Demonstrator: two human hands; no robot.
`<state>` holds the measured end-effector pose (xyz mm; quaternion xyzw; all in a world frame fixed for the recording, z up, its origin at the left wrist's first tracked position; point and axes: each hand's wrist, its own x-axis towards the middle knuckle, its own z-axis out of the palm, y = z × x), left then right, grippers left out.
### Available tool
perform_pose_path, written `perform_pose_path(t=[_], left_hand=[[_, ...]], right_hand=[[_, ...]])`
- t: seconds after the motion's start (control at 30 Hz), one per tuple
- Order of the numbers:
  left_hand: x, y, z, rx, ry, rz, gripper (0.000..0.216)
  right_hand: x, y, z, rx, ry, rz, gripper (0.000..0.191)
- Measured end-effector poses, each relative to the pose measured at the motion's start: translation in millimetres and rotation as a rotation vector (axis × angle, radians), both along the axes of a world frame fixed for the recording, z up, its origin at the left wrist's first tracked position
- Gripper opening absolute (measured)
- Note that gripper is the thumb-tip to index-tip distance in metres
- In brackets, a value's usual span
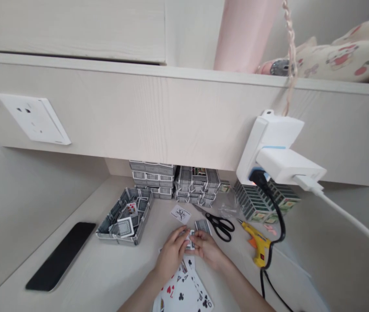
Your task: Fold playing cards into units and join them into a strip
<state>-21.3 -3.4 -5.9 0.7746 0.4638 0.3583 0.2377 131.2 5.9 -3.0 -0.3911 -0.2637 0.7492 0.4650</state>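
Note:
My left hand point(171, 249) and my right hand point(206, 248) meet over the desk, fingers closed together on a small playing card point(191, 241). Whether it is one card or a few joined pieces, I cannot make out. Under my wrists lies a spread of face-up playing cards point(184, 290), clubs and hearts among them. Just beyond my right fingers is a grey card piece point(203, 225). A joker card point(181, 214) lies flat farther back, beside black-handled scissors point(218, 223).
On the left stand a card-built tray point(143, 223) with loose cards inside and a black phone point(61, 255). Stacked card boxes point(153, 177) sit at the back. To the right are a yellow glue gun point(258, 245), its black cord, green-patterned boxes point(252, 201) and a plugged-in adapter point(290, 164).

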Motion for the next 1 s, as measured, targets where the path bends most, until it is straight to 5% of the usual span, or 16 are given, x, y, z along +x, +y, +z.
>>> perform_pose_path(t=[0.4,0.57,0.7,1.0], left_hand=[[1.2,-1.4,8.3,0.000,-0.043,0.005,0.036],[13.1,12.1,5.9,-0.042,-0.252,0.285,0.058],[19.1,17.0,3.2,-0.244,-0.264,0.261,0.030],[11.8,11.5,10.4,-0.381,-0.426,0.218,0.029]], right_hand=[[-10.2,7.0,-4.5,-0.031,-0.037,-0.117,0.032],[-13.7,11.1,-7.0,-0.006,0.015,-0.268,0.033],[-14.4,6.2,-7.5,0.068,-0.010,-0.335,0.031],[-10.6,-3.8,3.2,0.237,-0.176,0.003,0.032]])
